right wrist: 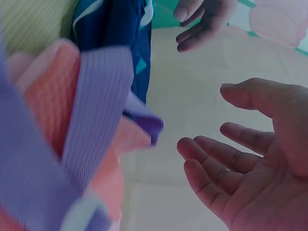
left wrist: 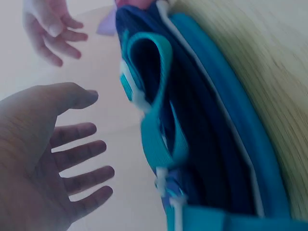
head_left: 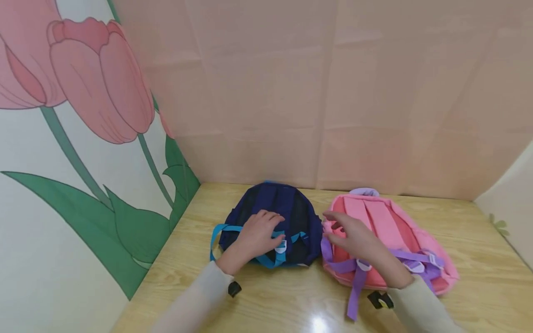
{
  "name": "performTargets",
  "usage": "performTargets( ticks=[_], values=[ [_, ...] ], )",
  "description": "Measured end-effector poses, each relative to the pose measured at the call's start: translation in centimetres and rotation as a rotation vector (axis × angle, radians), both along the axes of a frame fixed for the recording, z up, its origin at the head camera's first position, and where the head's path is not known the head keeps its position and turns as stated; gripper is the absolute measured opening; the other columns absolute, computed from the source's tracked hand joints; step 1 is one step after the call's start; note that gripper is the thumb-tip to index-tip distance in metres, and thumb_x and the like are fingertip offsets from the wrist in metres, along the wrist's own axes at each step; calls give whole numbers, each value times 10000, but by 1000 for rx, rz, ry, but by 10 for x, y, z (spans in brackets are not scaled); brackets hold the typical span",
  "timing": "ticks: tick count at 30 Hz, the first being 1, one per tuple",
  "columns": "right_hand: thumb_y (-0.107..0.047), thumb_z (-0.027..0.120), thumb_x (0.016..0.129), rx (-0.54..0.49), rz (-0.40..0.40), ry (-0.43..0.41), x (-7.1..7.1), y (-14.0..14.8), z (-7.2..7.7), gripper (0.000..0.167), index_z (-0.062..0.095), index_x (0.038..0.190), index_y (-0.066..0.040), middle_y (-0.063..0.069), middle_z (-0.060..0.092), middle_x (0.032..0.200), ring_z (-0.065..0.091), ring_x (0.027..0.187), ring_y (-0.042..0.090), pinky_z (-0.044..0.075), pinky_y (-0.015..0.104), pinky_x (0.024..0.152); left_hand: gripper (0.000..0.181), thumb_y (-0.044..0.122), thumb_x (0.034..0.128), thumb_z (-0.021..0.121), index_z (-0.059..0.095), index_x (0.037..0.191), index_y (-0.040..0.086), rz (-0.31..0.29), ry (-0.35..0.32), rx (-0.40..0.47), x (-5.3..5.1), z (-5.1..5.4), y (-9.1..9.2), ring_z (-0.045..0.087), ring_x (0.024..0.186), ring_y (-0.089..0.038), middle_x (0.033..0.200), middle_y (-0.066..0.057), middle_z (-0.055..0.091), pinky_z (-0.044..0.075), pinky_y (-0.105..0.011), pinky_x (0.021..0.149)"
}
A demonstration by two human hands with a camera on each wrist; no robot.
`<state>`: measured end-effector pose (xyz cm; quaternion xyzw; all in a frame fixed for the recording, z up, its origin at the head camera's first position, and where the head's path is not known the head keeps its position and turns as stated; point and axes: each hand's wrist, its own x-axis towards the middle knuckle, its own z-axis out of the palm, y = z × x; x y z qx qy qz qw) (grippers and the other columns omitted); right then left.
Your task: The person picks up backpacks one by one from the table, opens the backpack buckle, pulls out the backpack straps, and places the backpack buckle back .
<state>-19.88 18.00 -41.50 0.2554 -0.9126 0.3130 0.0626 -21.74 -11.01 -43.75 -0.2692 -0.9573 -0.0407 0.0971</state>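
A navy blue backpack (head_left: pixel 270 199) with bright blue straps lies on the table, its strap side up. Beside it on the right lies a pink backpack (head_left: pixel 385 222) with purple straps, also strap side up. Over the navy backpack hovers my left hand (head_left: pixel 259 233), fingers apart and holding nothing; the left wrist view shows a gap between this hand (left wrist: pixel 53 154) and the blue strap (left wrist: pixel 161 72). My right hand (head_left: pixel 358 238) is above the pack's left part, and in the right wrist view its relaxed fingers (right wrist: pixel 216 159) stay apart from the purple strap (right wrist: pixel 98 110).
The wooden table (head_left: pixel 283 296) runs back to a pinkish cloth wall (head_left: pixel 333 92). A white panel with printed tulips (head_left: pixel 100 78) borders the left side. Another pale panel (head_left: pixel 512 208) stands at the right.
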Motion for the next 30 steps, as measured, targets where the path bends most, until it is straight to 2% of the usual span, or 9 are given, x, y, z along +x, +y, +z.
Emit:
performTargets(
  ticks=[7,11,16,24,30],
  values=[
    [-132,746,911,-38,56,-12,-7,-29,-6,488,575,1333,44,216,661,1190,679,987,346,573,503,826,445,410,951,696,646,1326,176,-31,17,-4,-4,-7,-25,579,1219,-224,1338,-12,642,506,-386,1002],
    [-155,750,910,-14,68,1,-11,-43,-7,481,585,1327,21,206,657,1230,692,977,311,575,473,824,438,405,944,708,656,1306,164,-39,20,-14,-8,-12,-36,587,1205,-228,1316,-24,652,513,-383,990],
    [-194,755,913,17,40,-17,-16,-58,-10,460,613,1320,-34,168,667,1239,695,995,272,571,454,847,429,368,944,717,653,1302,140,-60,-22,8,-14,-16,-43,576,1214,-232,1320,-41,643,505,-376,1002],
    [-158,753,913,-16,60,-66,-22,-86,-19,426,629,1297,-22,174,658,1237,685,992,285,568,446,864,387,299,947,729,665,1272,98,-82,-98,30,-24,-22,-54,562,1154,-219,1291,-56,634,486,-366,1001],
    [-157,764,908,-16,43,-130,-32,-105,-25,433,636,1300,-26,158,658,1247,675,1012,277,565,439,889,378,281,939,741,675,1266,104,-69,-126,12,-30,-25,-63,550,1133,-201,1273,-48,632,490,-350,988]
  ],
)
